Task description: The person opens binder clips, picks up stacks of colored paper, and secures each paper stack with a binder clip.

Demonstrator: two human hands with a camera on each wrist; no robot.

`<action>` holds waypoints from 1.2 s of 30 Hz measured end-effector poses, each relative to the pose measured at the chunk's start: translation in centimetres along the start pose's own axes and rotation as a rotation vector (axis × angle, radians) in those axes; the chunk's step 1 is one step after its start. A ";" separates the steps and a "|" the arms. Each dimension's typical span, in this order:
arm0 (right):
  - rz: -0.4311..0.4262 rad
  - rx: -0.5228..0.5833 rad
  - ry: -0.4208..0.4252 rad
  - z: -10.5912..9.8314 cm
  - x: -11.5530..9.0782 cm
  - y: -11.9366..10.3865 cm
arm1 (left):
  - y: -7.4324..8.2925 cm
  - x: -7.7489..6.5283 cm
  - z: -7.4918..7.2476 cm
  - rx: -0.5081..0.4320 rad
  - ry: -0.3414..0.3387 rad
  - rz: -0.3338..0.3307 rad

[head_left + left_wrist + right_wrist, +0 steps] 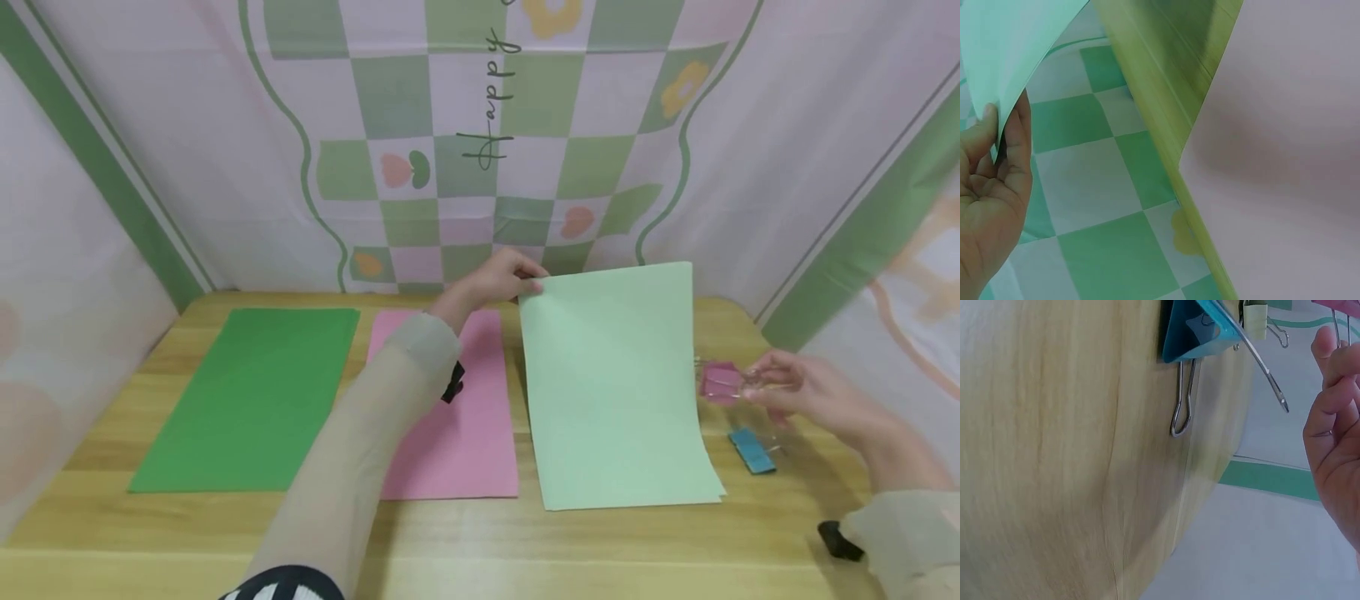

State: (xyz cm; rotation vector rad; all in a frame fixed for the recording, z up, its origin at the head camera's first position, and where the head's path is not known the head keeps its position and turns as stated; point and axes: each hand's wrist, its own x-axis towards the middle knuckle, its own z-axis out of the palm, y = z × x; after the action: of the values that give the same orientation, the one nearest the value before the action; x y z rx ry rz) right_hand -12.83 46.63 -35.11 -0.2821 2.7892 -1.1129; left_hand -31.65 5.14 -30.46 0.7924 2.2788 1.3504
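My left hand (498, 279) pinches the far left corner of the light green paper (615, 392) between thumb and fingers. That paper's far edge is lifted off the table, while its near edge lies low over the wood. In the left wrist view the held corner (1016, 44) bends between the thumb and fingertips. To the right, my right hand (813, 392) grips a pink binder clip (722, 383) by its wire handle, right beside the paper's right edge. Below it, a blue binder clip (752, 451) lies on the table. Only the pink clip's end shows in the right wrist view.
Pink paper (480, 433) lies in the middle of the wooden table (600, 550), partly under my left forearm. Dark green paper (247, 400) is at the left. A pale yellow clip (1255, 324) stands behind the blue one. A checkered cloth (465, 167) hangs behind the table.
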 end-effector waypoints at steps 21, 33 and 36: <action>-0.003 0.046 -0.066 0.6 1.5 -0.6 | -0.4 0.2 0.3 -0.003 0.007 0.031; -0.030 0.080 -0.109 1.2 2.2 -1.1 | -0.5 0.2 0.6 -0.015 0.012 0.031; -0.022 0.076 -0.117 1.3 2.3 -1.1 | -0.4 0.2 0.7 -0.018 0.010 0.026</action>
State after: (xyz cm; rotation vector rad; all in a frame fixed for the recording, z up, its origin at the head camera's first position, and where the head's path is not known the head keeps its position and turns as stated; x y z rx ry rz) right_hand -14.68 44.47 -35.34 -0.3590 2.6423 -1.1641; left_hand -31.50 5.55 -31.17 0.8141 2.2686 1.3876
